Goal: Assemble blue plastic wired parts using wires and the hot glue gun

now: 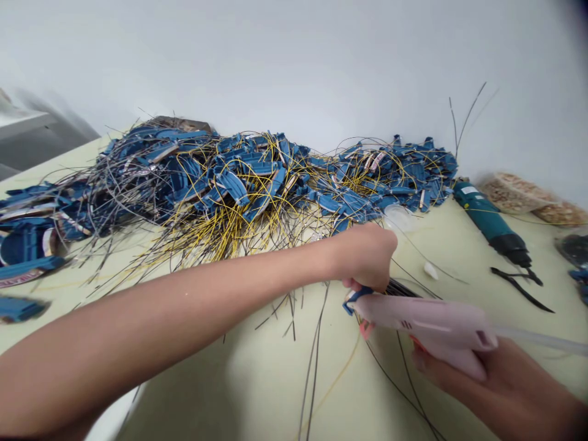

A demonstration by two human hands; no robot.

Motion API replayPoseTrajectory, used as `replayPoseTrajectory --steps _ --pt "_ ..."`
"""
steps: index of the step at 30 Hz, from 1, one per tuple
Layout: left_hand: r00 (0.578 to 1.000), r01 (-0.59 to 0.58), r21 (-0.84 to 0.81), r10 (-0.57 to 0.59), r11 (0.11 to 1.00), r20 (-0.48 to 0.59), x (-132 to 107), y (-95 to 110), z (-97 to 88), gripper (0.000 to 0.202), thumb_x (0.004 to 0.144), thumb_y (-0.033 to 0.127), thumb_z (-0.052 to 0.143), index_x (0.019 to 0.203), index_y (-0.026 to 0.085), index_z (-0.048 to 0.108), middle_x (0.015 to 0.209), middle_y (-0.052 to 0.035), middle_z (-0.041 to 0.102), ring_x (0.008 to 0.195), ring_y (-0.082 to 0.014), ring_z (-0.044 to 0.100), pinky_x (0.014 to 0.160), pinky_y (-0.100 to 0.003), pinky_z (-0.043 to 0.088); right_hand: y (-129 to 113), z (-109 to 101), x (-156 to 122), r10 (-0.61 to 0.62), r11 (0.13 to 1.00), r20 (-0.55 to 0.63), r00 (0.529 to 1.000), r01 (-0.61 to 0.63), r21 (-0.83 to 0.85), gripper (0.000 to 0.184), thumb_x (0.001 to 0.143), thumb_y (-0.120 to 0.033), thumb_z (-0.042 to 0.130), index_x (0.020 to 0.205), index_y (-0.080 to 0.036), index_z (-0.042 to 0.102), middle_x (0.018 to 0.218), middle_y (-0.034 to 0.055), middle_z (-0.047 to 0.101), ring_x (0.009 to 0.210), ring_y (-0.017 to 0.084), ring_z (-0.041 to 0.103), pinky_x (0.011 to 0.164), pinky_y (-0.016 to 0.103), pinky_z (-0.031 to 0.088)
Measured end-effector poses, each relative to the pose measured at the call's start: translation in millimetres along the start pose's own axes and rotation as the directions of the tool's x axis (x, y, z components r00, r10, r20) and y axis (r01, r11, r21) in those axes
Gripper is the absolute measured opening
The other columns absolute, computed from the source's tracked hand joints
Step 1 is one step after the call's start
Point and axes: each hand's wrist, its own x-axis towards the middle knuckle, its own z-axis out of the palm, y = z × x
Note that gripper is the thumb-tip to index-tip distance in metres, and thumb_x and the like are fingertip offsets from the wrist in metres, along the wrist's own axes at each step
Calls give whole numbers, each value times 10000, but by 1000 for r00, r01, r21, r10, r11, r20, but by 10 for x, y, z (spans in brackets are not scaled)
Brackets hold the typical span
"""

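Observation:
A pale pink hot glue gun (422, 321) is gripped in my right hand (509, 373), its red trigger under the fingers and a clear glue stick (542, 338) coming out of its back. Its nozzle end meets a small blue plastic piece (353, 299). My left hand (367, 254) reaches across from the left, fingers closed on this blue piece. The nozzle tip and most of the left fingers are hidden. Thin black wires (402, 288) run beside and below the hands.
A long heap of blue plastic parts (257, 171) with yellow, black and grey wires lies along the wall. On the right are a teal power tool (491, 220), a black strap (523, 291), a small white piece (430, 271) and bags of small tan bits (519, 193).

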Motion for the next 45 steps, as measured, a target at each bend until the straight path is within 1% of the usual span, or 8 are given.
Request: replayPoseTrajectory --steps 9,13,17,23,27,32,36,45 --pt "1000 -6 29 6 1000 -14 3 11 4 105 566 95 570 557 78 673 476 -68 632 453 -177 611 509 -289 518 10 1 6 -2 1000 0 1000 2 -20 316 848 -493 536 900 -251 733 810 24 785 720 232 744 610 259 617" --pt "1000 -1 36 1 999 -14 0 13 -4 118 575 100 556 541 76 666 480 -88 636 463 -187 617 502 -293 511 42 5 16 16 999 2 1000 -16 28 326 842 -493 566 967 -239 728 926 48 780 875 258 741 712 278 620" --pt "1000 -6 33 7 999 -10 13 10 -7 117 542 106 547 531 84 662 465 -76 629 461 -190 622 487 -285 503 96 7 28 98 995 55 994 -100 20 388 853 -562 522 929 -242 727 861 44 772 784 254 726 637 289 611" --pt "1000 3 31 -3 1000 -11 16 6 1 150 546 108 544 570 72 687 487 -82 639 470 -190 625 503 -289 511 123 21 23 159 986 54 986 -162 44 478 862 -599 514 1148 -258 687 998 33 775 907 269 717 730 314 609" --pt "1000 5 29 -5 1000 -4 13 2 -4 177 567 103 546 616 58 710 502 -90 645 474 -187 622 518 -291 517 159 10 32 91 994 92 992 -96 54 556 848 -603 543 1276 -261 639 1131 50 751 973 273 713 716 292 617" --pt "1000 -4 24 4 1000 0 9 1 -13 171 581 102 547 613 57 709 508 -96 649 468 -185 619 497 -285 509 -6 -17 15 69 998 -2 998 -69 15 391 861 -537 536 994 -219 721 837 39 774 768 242 724 648 292 608" --pt "1000 -8 25 8 1000 -3 6 3 -10 166 580 97 548 602 54 706 501 -101 646 465 -188 616 491 -288 506 -75 -17 7 87 996 -24 996 -86 36 369 850 -506 539 1010 -227 721 911 37 787 785 255 727 585 288 596" --pt "1000 -11 50 12 999 -14 5 8 -13 168 541 113 543 583 70 700 494 -85 643 465 -182 606 482 -281 492 -75 -4 -21 111 992 -44 993 -108 63 410 847 -545 527 1020 -222 711 958 55 780 916 295 717 642 321 598"
